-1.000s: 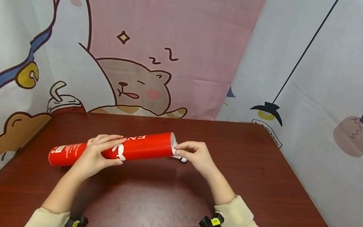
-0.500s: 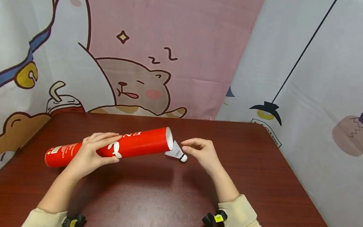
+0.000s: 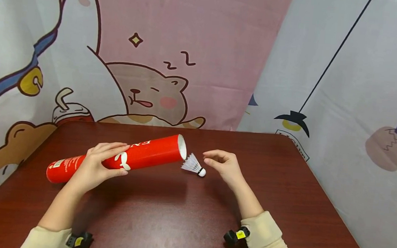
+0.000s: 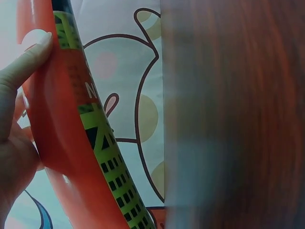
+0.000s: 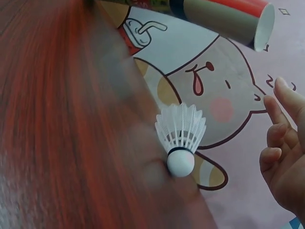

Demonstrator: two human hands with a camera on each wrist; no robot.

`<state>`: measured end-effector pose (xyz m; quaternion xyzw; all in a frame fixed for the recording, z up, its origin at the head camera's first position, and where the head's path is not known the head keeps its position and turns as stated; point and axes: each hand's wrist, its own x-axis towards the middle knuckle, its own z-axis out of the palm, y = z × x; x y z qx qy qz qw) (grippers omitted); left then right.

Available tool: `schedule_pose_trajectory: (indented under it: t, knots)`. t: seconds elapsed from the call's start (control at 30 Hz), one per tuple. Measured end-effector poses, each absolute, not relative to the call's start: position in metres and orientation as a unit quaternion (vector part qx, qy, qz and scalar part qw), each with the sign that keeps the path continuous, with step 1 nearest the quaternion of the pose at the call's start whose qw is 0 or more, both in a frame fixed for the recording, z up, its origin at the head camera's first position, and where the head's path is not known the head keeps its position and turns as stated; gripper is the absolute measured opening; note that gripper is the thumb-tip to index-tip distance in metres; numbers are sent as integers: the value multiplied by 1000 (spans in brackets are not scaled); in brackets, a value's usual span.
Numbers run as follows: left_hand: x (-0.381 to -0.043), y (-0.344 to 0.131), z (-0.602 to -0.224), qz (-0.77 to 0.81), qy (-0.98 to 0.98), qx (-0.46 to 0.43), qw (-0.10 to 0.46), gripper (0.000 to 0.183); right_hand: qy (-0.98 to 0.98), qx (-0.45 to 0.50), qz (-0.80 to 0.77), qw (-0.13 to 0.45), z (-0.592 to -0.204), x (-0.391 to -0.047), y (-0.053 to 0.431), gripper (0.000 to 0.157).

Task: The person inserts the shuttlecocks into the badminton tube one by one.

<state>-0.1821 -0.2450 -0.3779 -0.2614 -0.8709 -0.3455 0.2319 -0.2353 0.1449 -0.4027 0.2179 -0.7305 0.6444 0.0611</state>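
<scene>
My left hand [image 3: 99, 162] grips a long red shuttlecock tube [image 3: 153, 153] around its middle, thumb on the near side and fingers over the top. The tube slants, its round mouth raised at the right and its far end low at the left. Green and black print shows along the tube [image 4: 102, 143] in the left wrist view. A white feather shuttlecock [image 3: 195, 166] with a black band lies on the table just beyond the mouth, cork toward the right. Beside it hovers my right hand [image 3: 225, 167], holding nothing, its fingers loosely bent [image 5: 290, 157].
The dark red-brown wooden table [image 3: 176, 216] reaches back to a cartoon-print cloth [image 3: 207, 61] hanging behind it. Another pale part of the cloth [image 3: 355, 114] hangs along the right side. Black cameras are strapped to both wrists.
The right fingers, earlier at the tube's mouth, have come away to the right. The tube has shifted left with its mouth higher, and the shuttlecock it partly hid shows fully.
</scene>
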Motion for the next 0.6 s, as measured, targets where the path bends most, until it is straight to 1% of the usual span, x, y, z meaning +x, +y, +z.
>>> schedule_pose_trajectory:
  t: [0.13,0.37,0.53,0.6]
  knots:
    - [-182,-247,-378,-347,-871,-259,232,74,-731,215,645,52,-404,-239,147,21]
    - [-183,-250,-379,-348,-872,-261,226,74,-756,212,618,42,-388,-234,146,22]
    - [-183,-252,-380,-346,-872,-265,225,74,-769,215,601,35,-392,-244,148,24]
    - [-183,-253,-380,-346,-871,-266,225,74,-775,216,593,33,-401,-254,150,24]
